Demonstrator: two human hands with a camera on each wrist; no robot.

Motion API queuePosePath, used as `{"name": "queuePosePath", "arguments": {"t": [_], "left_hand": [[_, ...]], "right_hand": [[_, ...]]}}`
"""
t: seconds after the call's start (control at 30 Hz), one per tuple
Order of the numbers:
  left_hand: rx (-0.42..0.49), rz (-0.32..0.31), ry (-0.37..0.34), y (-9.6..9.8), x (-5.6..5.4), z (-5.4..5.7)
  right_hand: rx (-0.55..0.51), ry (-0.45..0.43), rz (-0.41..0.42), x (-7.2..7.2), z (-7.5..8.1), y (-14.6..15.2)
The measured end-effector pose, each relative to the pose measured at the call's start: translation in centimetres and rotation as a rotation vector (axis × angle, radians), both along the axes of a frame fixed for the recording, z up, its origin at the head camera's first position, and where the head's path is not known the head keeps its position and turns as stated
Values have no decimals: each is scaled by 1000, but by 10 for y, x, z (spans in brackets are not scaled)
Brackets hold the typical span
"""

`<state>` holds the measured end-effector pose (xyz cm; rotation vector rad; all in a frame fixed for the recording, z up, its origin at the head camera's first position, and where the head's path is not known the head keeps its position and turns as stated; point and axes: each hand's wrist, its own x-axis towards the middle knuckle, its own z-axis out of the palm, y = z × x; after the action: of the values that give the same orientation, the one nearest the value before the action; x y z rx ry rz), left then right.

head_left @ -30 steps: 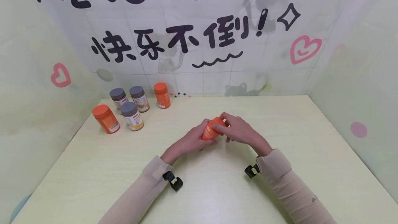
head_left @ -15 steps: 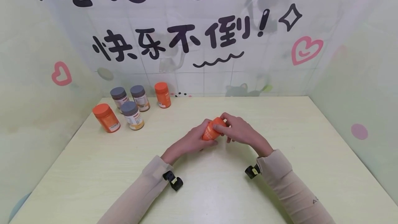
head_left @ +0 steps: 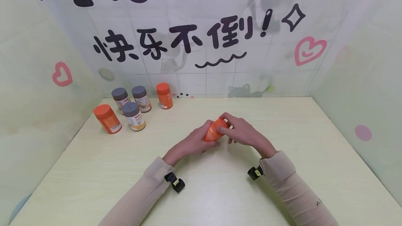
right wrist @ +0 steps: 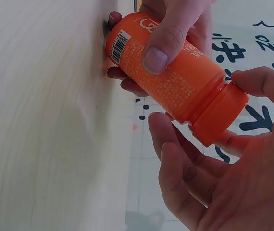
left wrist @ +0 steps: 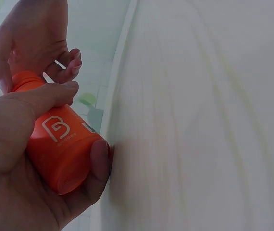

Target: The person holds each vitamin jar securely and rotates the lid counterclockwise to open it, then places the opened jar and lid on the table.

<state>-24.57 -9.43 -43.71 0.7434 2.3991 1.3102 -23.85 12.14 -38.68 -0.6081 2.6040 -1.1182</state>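
My left hand grips an orange plastic bottle, tilted, close over the table. Its thumb lies across the bottle's side and its fingers curl round the base. White print and a barcode show on the body. My right hand is at the orange screw cap, pinching it between the thumb and a finger. In the right wrist view the other fingers hang loosely curled beside the bottle's neck. The cap sits on the neck, with a narrow groove showing beneath it.
At the back left stand three jars with grey caps, one of them a white-labelled jar in front. An orange bottle stands left of them, another orange bottle to their right. Printed walls border the pale table.
My right hand's fingers have shifted slightly round the cap, and the bottle's print has turned a little. The left hand keeps its grip in the same place.
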Motion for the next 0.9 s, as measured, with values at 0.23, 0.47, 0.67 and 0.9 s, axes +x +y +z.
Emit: {"name": "queuePosePath", "arguments": {"t": [0.23,0.47,0.67,0.9], "left_hand": [[-8,2,5,0,1,1],[-3,-9,14,0,0,1],[-3,-11,22,0,0,-1],[-18,-5,29,1,-1,-1]], "right_hand": [[-28,-4,32,0,-1,1],[-43,-9,43,0,-1,-2],[-69,39,17,-3,-5,-4],[-18,-2,-65,-2,-5,-5]]}}
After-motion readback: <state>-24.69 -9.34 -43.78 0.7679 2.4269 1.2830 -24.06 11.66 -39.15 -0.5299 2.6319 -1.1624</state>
